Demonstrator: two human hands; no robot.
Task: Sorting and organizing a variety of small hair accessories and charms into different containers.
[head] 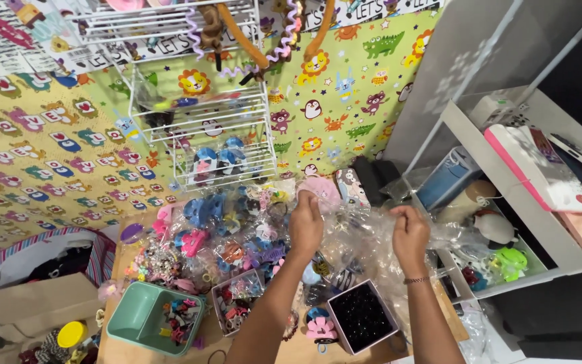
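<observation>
Above a cluttered table [119, 337], both hands are raised over a heap of clear plastic bags [358, 236]. Left hand [305, 224] fingers pressed together, pinching a clear bag's top edge near a pink hair clip [322, 191]. Right hand [409, 234] curled shut, pinching the same clear plastic. Below them: small box of black beads [362, 317], green tray [146, 313] with clips, pile of bagged hair accessories [223, 236]. White wire rack [213, 128] behind, white shelf [506, 168] at right.

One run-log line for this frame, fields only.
left hand: pinching clear plastic bag | right hand: pinching same bag | below: pink box of black beads | left: green tray
</observation>
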